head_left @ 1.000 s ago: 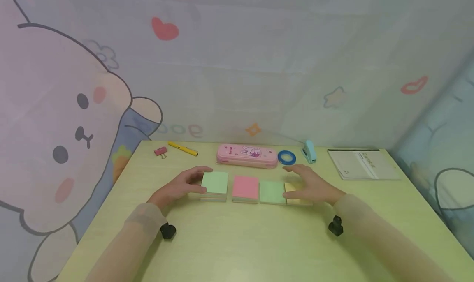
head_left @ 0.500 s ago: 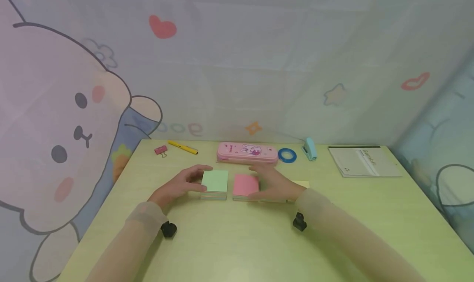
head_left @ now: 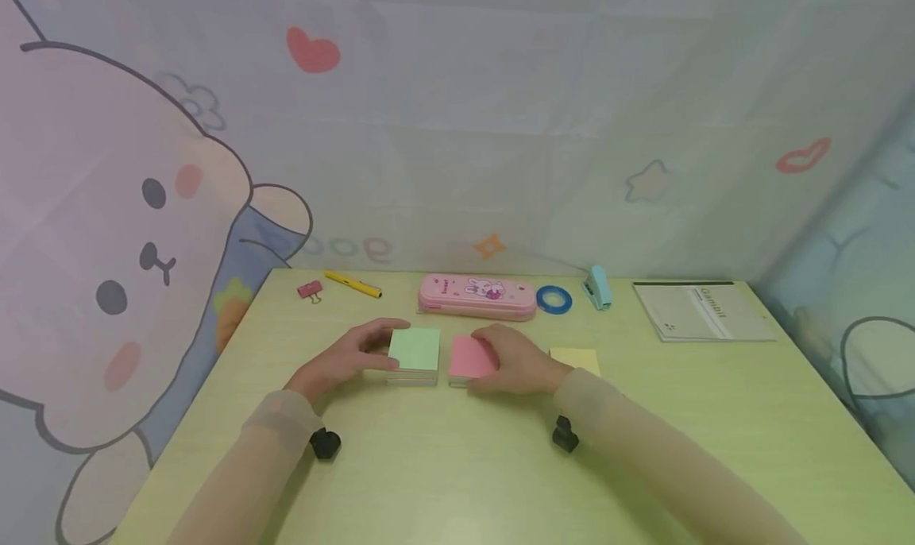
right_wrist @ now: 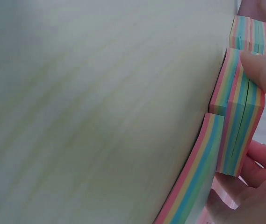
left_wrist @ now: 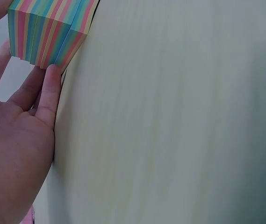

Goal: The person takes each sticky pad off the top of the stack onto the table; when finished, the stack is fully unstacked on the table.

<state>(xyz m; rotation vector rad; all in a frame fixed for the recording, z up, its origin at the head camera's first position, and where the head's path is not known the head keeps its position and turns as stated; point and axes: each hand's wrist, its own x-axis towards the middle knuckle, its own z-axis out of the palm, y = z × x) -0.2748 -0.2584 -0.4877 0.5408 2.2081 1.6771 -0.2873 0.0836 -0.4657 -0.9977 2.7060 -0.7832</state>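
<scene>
R grip (head_left: 516,361) holds pink-topped stack (head_left: 472,357); "Gambit" notebk (head_left: 679,315) back rt.

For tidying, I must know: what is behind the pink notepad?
Behind the pink notepad, further back on the table, lies a pink pencil case. The right hand covers the notepad's far right corner, so that spot cannot be seen.

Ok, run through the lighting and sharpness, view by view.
Head: soft shadows beside both sleeves, a paler patch on the near tabletop; left wrist: dark along the right edge, striped sticky notes fairly sharp; right wrist: upper-left corner dark, tabletop grain soft.
</scene>
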